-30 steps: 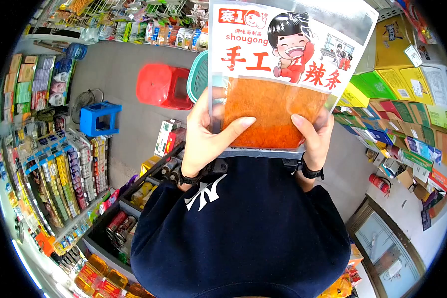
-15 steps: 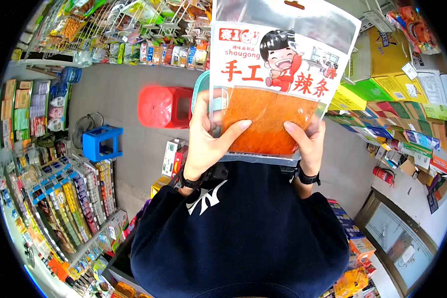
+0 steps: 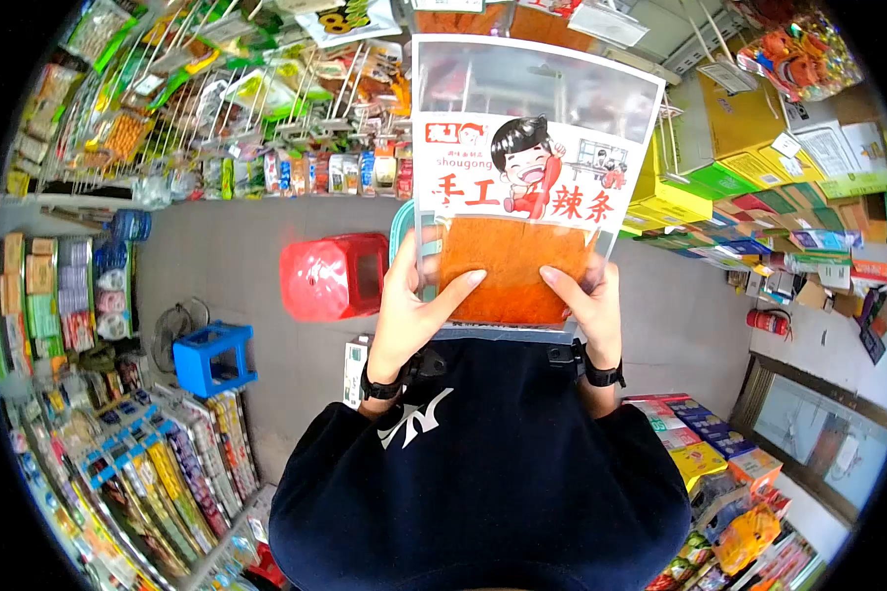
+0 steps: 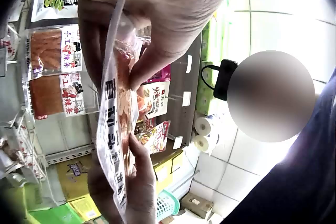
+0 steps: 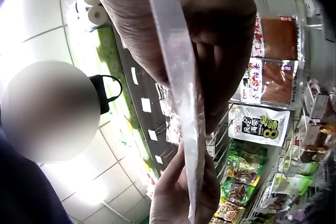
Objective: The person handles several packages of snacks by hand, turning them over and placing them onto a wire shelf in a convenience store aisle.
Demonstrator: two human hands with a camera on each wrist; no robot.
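Both hands hold up a flat, clear snack packet (image 3: 517, 271) in front of the chest. Its white label has red lettering and a laughing cartoon child, and an orange-brown sheet of latiao shows beneath. My left hand (image 3: 411, 320) pinches the lower left side, thumb on the front and fingers behind. On the lower right, my right hand (image 3: 595, 313) grips it the same way. Seen edge-on in the left wrist view, the packet (image 4: 111, 134) is thin and upright between the hands. The fingers at its back are partly hidden.
Similar latiao packets (image 4: 47, 95) hang on the rack beyond. A red stool (image 3: 330, 278) and a blue stool (image 3: 212, 360) stand on the floor at left, near a green basket (image 3: 401, 231). Stacked boxes (image 3: 749, 128) line the right; a fire extinguisher (image 3: 769, 321) is by the wall.
In the head view the packet and hands sit lower and look smaller, and the packet's top edge now shows. The surroundings have shifted down, bringing more of the hanging racks into view. Both grips stay the same.
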